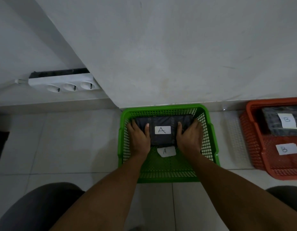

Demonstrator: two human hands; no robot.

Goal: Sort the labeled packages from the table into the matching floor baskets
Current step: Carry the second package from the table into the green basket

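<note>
A dark package (162,121) with a white label "A" lies inside the green basket (209,139) on the floor, toward its far wall. My left hand (138,136) grips the package's left end and my right hand (189,136) grips its right end, thumbs on top. On the basket's bottom, just in front of the package, sits a white tag marked "A" (166,151). At the right stands an orange basket (254,139) with a dark package labelled "B" (271,121) in it and a white "B" tag (285,149) on its bottom.
Both baskets stand on a pale tiled floor against a white wall. A white power strip (64,83) with three sockets lies on a ledge at the left. My knees in dark trousers (36,207) fill the lower corners.
</note>
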